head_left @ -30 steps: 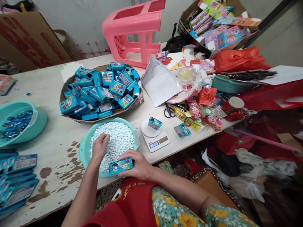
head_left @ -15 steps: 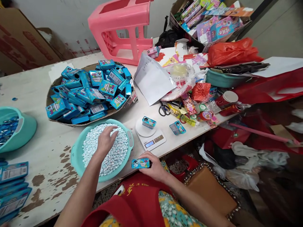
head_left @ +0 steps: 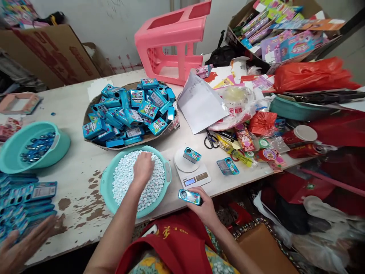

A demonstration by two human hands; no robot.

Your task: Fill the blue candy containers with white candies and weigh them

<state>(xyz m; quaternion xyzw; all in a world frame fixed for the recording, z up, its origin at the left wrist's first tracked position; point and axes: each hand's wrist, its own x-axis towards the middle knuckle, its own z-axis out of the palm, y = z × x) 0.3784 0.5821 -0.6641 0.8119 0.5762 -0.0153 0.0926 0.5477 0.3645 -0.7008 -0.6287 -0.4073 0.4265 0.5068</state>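
Note:
My left hand (head_left: 143, 167) is curled closed over the small pale-blue candies (head_left: 125, 179) in a mint-green bowl (head_left: 107, 190). Its fingertips are hidden, so I cannot see what is inside them. To the right of the bowl, my right hand (head_left: 201, 205) grips a blue candy tin (head_left: 189, 196) by its right end, with a round spot at the tin's other end. A similar tin (head_left: 192, 155) rests on the round plate of a white kitchen scale (head_left: 205, 176). Another tin (head_left: 227, 166) lies on the table to the right of the scale.
Behind the bowl, a cardboard tray (head_left: 94, 145) is heaped with blue tins. At left are a green tub (head_left: 61, 142) with shiny blue pieces, rows of tins (head_left: 42, 190) and another person's hand (head_left: 31, 238). Scissors (head_left: 211, 140), wrappers and a pink stool (head_left: 171, 38) stand farther back.
My left hand has gone from fingers apart to curled closed in the candies. The tin in my right hand has tilted. The view has swung left, and another person's hand has appeared.

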